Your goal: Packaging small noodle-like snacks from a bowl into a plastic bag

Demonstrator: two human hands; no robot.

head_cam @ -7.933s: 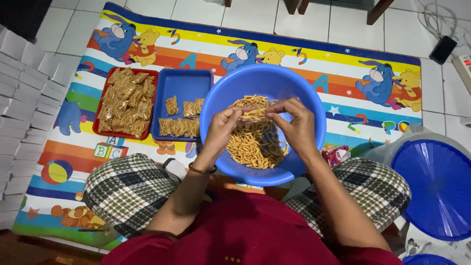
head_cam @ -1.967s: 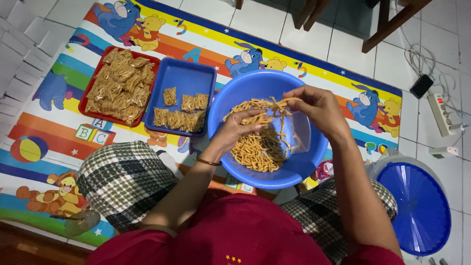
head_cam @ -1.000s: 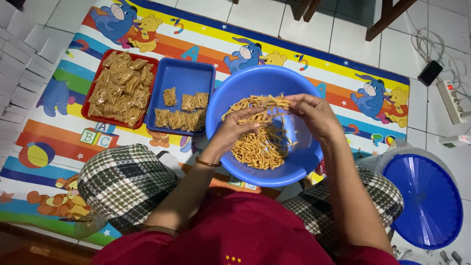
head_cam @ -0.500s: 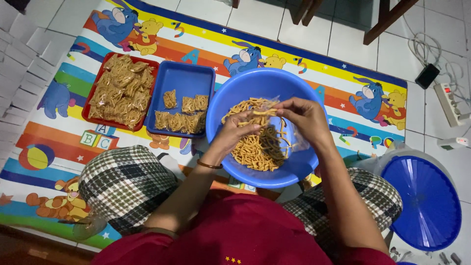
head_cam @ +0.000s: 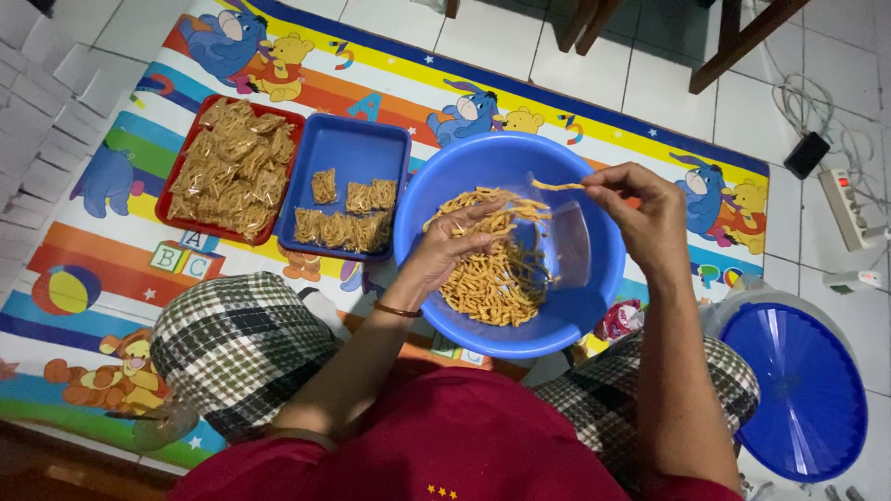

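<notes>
A large blue basin (head_cam: 445,172) rests between my knees, holding a heap of thin orange-yellow snack sticks (head_cam: 492,278). My left hand (head_cam: 445,246) cups a loose bunch of sticks over the heap. My right hand (head_cam: 640,213) is raised over the basin's right side, pinching one stick (head_cam: 557,186) and the edge of a small clear plastic bag (head_cam: 568,243) that hangs into the basin.
Left of the basin stand a blue tray (head_cam: 348,153) with several filled snack bags and a red tray (head_cam: 190,158) piled with them. A blue round lid (head_cam: 794,390) lies at the right. A power strip (head_cam: 849,209) and chair legs are beyond the colourful cartoon mat (head_cam: 111,269).
My right hand has pulled away to the right with a stick, opening a gap from my left hand. The camera view has shifted slightly.
</notes>
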